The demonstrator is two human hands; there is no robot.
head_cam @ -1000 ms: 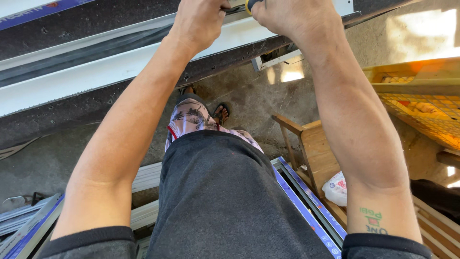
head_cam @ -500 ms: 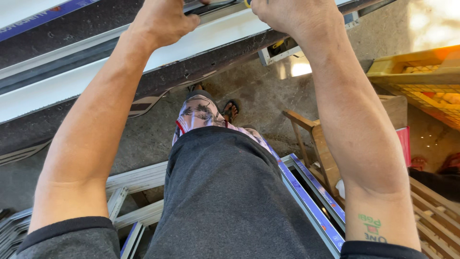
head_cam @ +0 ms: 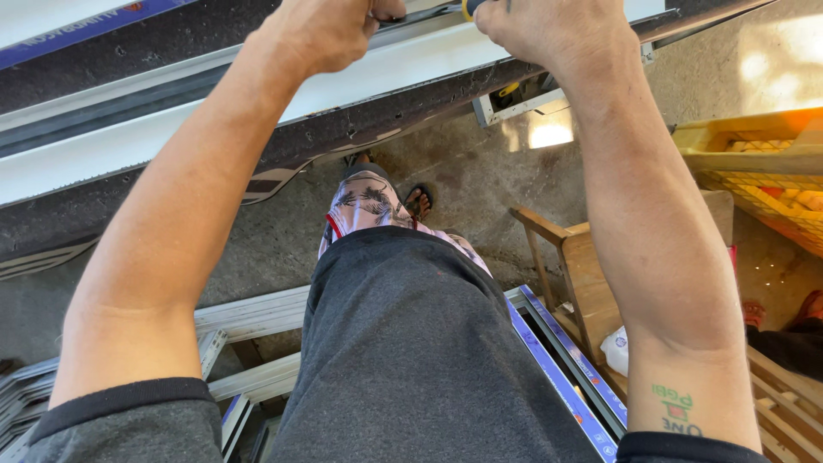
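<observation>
Setting: outdoor work spot, rough concrete floor (head_cam: 480,184), sun patch in the upper right of the frame.
Near: stacked aluminium frame pieces (head_cam: 249,313) in the lower left; blue-edged frame (head_cam: 570,360) in the lower right; wooden chair (head_cam: 583,274) beside it.
Mid: one sandalled foot (head_cam: 417,201) on the floor, centre.
Far: long white aluminium profile (head_cam: 257,111) running across the top of the frame, both hands on it.
Left hand (head_cam: 321,34): closed over the profile's top edge.
Right hand (head_cam: 549,30): fist around a yellow-handled tool (head_cam: 471,7), tip out of view.
Hands: near each other, not touching.
Risk: likely tool slip scratching the profile, or the profile shifting if the left grip loosens.
Count: 2 hands, 1 tool, 1 chair, 1 yellow crate (head_cam: 754,154) at right.
</observation>
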